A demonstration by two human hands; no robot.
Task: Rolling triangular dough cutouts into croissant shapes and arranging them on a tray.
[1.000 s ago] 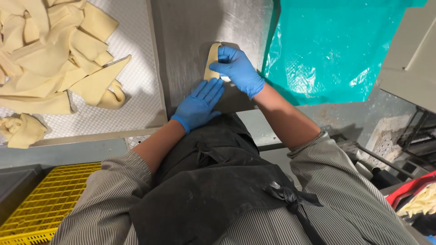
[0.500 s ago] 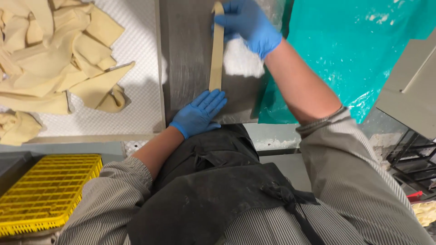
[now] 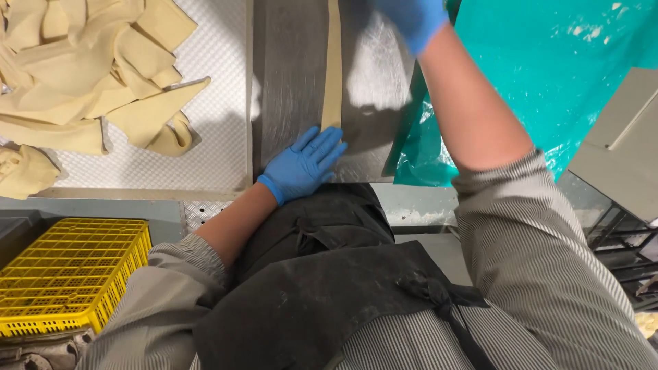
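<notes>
A long pale dough strip lay straight up the grey metal surface in the upper middle of the frame. The left hand, blue-gloved and spread flat, pressed on the strip's near end. The right hand, also gloved, reached past the top edge; its grip could not be told. Dough scraps lay upper left, teal plastic sheeting upper right, a yellow crate lower left.

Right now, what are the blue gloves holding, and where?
The left hand presses flat on the near end of the dough strip rather than gripping it. The right hand is at the far end; its grip is cut off from view.
</notes>
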